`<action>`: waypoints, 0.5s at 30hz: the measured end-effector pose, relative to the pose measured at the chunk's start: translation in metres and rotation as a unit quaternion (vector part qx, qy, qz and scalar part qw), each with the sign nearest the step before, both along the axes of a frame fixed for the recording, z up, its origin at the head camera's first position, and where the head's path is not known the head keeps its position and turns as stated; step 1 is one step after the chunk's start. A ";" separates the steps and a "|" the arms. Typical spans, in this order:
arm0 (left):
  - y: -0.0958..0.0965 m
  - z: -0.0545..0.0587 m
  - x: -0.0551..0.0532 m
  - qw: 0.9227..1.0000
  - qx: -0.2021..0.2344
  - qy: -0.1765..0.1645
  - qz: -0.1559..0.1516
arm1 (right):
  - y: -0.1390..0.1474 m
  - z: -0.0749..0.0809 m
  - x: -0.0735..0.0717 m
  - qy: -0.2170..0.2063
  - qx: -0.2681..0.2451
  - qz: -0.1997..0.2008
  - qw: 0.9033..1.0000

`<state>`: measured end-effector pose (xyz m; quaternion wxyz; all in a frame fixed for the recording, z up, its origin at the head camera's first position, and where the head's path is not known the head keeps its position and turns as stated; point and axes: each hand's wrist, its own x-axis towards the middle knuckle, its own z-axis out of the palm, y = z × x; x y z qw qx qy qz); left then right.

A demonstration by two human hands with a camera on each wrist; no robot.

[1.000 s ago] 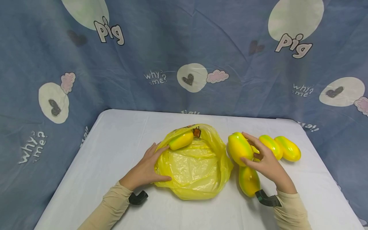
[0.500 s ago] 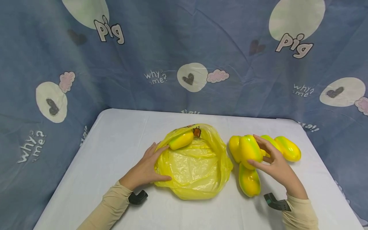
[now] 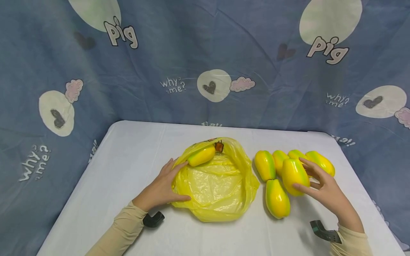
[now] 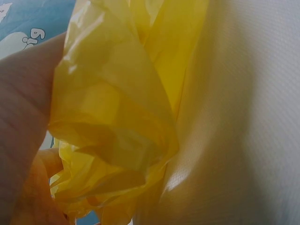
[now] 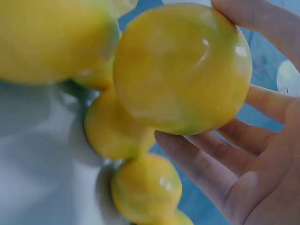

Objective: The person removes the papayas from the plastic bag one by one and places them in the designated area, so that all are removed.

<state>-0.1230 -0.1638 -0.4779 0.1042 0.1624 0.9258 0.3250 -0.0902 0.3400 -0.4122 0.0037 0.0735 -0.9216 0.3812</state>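
Observation:
A thin yellow plastic bag (image 3: 221, 185) lies on the table with its mouth spread upward, one papaya (image 3: 201, 156) inside at the back left. My left hand (image 3: 163, 188) rests against the bag's left rim, thumb and index finger straight and wide apart; its other fingers are partly hidden. In the left wrist view, crumpled yellow film (image 4: 112, 103) covers much of that hand. My right hand (image 3: 323, 190) holds a glossy yellow-green papaya (image 3: 294, 176) between thumb and fingers, in front of the back row. The right wrist view shows fingertips along that papaya (image 5: 183, 70).
Two papayas, one behind (image 3: 265, 165) and one in front (image 3: 277, 199), lie just right of the bag. Further papayas (image 3: 320, 163) form a row at the back right. A white cloth (image 3: 144, 142) covers the table; a blue printed curtain (image 3: 205, 53) hangs behind.
My right hand has carried the papaya rightward and slightly toward me, away from the bag, uncovering papayas behind it. My left hand and the bag stay put.

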 end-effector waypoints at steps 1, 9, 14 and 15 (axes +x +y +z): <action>0.000 0.000 0.000 1.000 0.000 0.001 -0.001 | 0.003 -0.001 0.001 -0.006 0.005 -0.003 1.000; 0.001 0.000 -0.001 1.000 -0.002 -0.002 0.000 | 0.021 -0.008 0.010 -0.067 0.016 -0.012 0.998; 0.001 0.000 -0.001 1.000 0.000 -0.004 -0.002 | 0.024 -0.012 0.013 -0.097 0.007 -0.006 0.995; 0.001 0.000 -0.001 1.000 0.000 -0.004 -0.002 | 0.025 -0.013 0.013 -0.100 0.006 -0.005 0.995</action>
